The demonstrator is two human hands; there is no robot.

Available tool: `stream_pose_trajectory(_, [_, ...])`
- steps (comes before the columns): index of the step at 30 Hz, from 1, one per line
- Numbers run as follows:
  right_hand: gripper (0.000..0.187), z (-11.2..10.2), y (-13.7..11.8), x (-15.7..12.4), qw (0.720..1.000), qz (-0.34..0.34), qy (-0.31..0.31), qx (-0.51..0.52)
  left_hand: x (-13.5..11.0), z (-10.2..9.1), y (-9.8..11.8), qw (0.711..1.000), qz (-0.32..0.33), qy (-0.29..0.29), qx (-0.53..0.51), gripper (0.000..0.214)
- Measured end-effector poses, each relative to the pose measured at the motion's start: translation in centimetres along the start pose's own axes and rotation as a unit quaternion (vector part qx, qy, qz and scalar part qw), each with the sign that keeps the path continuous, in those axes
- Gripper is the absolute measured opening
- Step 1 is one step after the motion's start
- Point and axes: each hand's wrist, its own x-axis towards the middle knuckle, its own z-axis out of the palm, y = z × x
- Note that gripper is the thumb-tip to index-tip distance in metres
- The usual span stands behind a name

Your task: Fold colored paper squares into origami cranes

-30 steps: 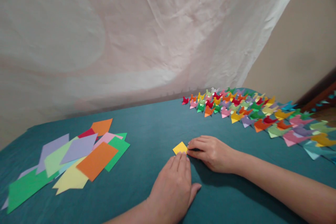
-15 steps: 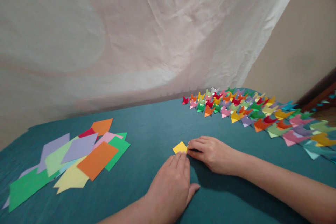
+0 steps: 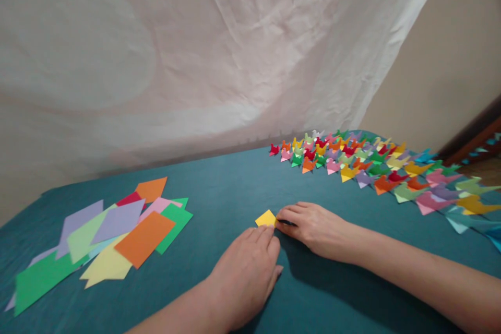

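Note:
A small folded square of yellow paper [image 3: 266, 217] lies on the teal-covered table with one corner pointing away from me. My left hand [image 3: 248, 266] rests over its near edge, fingers side by side and laid down, fingertips touching the paper, thumb out to the side. At the right corner my right hand [image 3: 303, 227] has thumb and fingers closed in a pinch on the paper. Fingers of both hands hide the near and right parts of the sheet, so its exact folds there cannot be made out.
Loose sheets of coloured paper [image 3: 144, 240] overlap in a pile on the left. Rows of small folded paper birds [image 3: 348, 172] in many colours stand at the right and back right. A pale cloth [image 3: 219, 52] hangs behind the teal table [image 3: 219, 182].
My left hand has slid slightly left and nearer to me, and its thumb has drawn in closer. The right hand stays at the paper's right corner. The view has shifted slightly.

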Motion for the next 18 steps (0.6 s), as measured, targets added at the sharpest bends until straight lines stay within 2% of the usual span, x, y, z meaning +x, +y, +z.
stream_pose_trajectory(11, [0.032,0.44,-0.42,-0.73,0.999,0.034,0.018,0.031,-0.28,-0.36,-0.1,0.999,0.01,0.012,-0.042,0.031])
stream_pose_trajectory(18, [0.027,0.01,-0.99,-0.46,0.999,0.031,0.011,0.008,-0.31,-0.34,-0.36,0.998,0.015,0.024,-0.054,0.028])
